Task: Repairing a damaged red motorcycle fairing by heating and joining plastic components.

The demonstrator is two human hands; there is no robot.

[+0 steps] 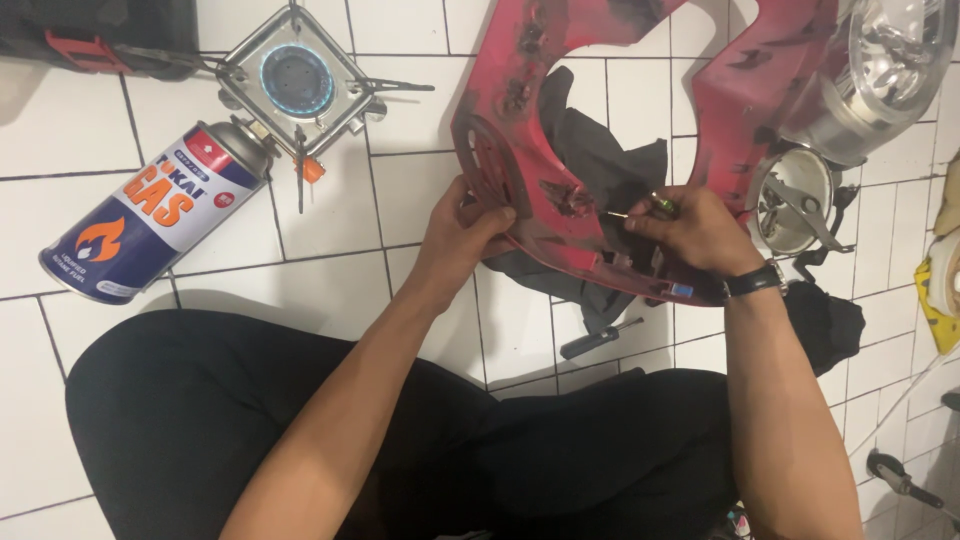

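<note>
Two hands on red panel point(520, 190), mid-frame: left hand point(465, 225) closed on its lower-left edge, right hand point(690, 230) pinching a thin tool point(640, 211) vs. panel. Looks light, stiff, brittle plastic w/ scorched spots; best gripped at rims.

Your red panel point(600, 130) runs off top edge; headlight point(880, 70) cut at right; tool tip under your right hand point(695, 230) hidden

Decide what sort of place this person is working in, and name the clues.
Probably an informal home or small repair spot for motorbike bodywork, on a white tiled floor. Clues: a scuffed red fairing panel with a headlamp, and a lit gas burner.
</note>
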